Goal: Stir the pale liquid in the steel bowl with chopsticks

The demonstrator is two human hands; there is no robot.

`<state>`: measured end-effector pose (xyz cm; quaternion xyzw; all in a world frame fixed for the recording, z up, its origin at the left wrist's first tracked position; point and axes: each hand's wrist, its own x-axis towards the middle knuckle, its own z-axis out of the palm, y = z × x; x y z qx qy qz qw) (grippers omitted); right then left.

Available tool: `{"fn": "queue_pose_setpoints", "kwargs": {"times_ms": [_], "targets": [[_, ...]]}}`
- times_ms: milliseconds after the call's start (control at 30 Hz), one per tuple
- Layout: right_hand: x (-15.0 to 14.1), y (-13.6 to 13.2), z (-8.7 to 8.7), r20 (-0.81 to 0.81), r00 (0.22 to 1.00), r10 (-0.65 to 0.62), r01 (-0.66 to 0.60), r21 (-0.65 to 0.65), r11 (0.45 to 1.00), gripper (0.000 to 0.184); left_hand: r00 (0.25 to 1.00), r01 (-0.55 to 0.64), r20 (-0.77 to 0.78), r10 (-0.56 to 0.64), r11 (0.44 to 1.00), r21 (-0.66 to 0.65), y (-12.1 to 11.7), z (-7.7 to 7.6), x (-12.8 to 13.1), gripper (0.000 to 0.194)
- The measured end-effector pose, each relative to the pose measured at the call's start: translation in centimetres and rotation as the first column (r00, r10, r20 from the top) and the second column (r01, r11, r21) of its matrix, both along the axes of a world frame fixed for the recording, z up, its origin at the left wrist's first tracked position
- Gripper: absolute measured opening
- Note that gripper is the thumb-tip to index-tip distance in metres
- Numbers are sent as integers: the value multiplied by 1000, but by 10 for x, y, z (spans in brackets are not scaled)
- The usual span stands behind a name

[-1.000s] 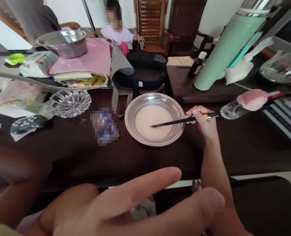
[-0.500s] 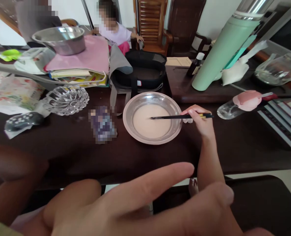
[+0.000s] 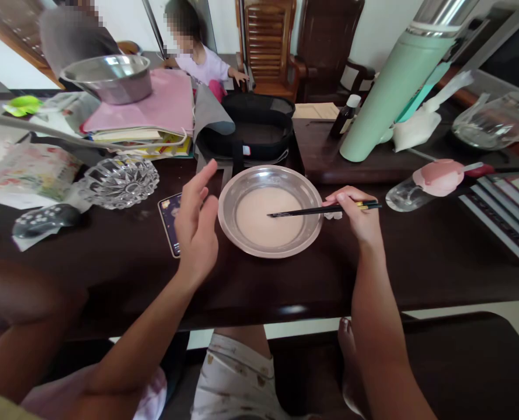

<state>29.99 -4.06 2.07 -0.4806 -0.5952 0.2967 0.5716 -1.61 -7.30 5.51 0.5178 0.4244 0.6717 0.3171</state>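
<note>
A wide steel bowl (image 3: 226, 216) sits on the dark table, holding a pale, milky liquid (image 3: 263, 230). My right hand (image 3: 356, 211), at the bowl's right rim, grips a pair of black chopsticks (image 3: 303, 211) with yellow-marked ends. Their tips point left, over or at the liquid's surface; I cannot tell how deep. My left hand (image 3: 198, 230) is raised at the bowl's left side, fingers extended and thumb apart, holding nothing. Behind it lies a phone (image 3: 168, 224) with a lit screen, partly covered by that hand.
A glass dish (image 3: 121, 181), a dark mouse-shaped object (image 3: 46, 221) and a tissue pack (image 3: 31, 172) stand left. Beyond are a black case (image 3: 259, 131) and a steel basin (image 3: 110, 81). A green flask (image 3: 394, 99), pink-topped bottle (image 3: 434, 181) and books (image 3: 504, 216) stand right. Two people are behind.
My left hand has moved from close in front of the camera to beside the bowl, over the phone. The right hand still holds the chopsticks, their tips slightly lower.
</note>
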Motion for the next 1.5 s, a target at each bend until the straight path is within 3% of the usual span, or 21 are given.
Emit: {"fn": "queue_pose_setpoints", "kwargs": {"times_ms": [33, 100, 167, 300, 400, 533, 633, 700, 800, 900, 1033, 1100, 1267, 1367, 1500], "targets": [[2, 0, -2, -38, 999, -6, 6, -1, 1000, 41, 998, -27, 59, 30, 999, -37, 22, -10, 1, 35], [2, 0, -4, -79, 997, 9, -10, -17, 1000, 42, 974, -39, 210, 89, 972, -232, 54, -28, 1, 30], [0, 0, -4, -54, 997, 47, -49, -31, 998, 42, 920, -7, 361, 154, 927, -376, 71, -41, 3, 22], [-6, 0, -2, 86, 994, 70, -70, 1, 998, 42, 792, 212, 594, 143, 848, -486, 76, -52, 10, 17], [-2, 0, -4, 43, 999, -12, 11, 17, 1000, 40, 704, 359, 700, 116, 793, -492, 73, -56, 16, 24], [0, 0, -4, -62, 998, 1, -2, -4, 1000, 41, 673, 412, 731, 113, 764, -496, 69, -63, 18, 28], [-4, 0, -2, 43, 997, 68, -68, -6, 998, 41, 681, 419, 727, 84, 770, -481, 66, -69, 18, 30], [-5, 0, -1, 93, 994, 49, -49, -1, 999, 40, 688, 404, 721, 80, 782, -474, 64, -72, 19, 32], [-2, 0, -4, 4, 1000, -28, 28, -2, 1000, 40, 698, 377, 710, 93, 795, -475, 64, -74, 20, 34], [-1, 0, -6, -65, 998, -7, 6, -16, 1000, 40, 692, 367, 714, 106, 801, -474, 65, -73, 21, 32], [-5, 1, -6, 59, 996, 62, -62, -6, 998, 39, 669, 379, 732, 126, 790, -482, 67, -70, 20, 29], [-5, 1, -6, 79, 996, 29, -31, 15, 999, 38, 664, 390, 738, 122, 785, -481, 66, -69, 21, 30], [-6, 1, -8, -83, 997, 3, -3, 1, 1000, 37, 677, 392, 728, 103, 788, -475, 63, -66, 24, 32], [-8, 1, -6, -19, 998, 54, -54, 3, 999, 40, 676, 383, 728, 113, 791, -478, 64, -64, 24, 32], [-6, 1, -5, 25, 1000, -9, 8, 25, 1000, 38, 656, 359, 740, 147, 803, -477, 69, -65, 20, 32]]}}
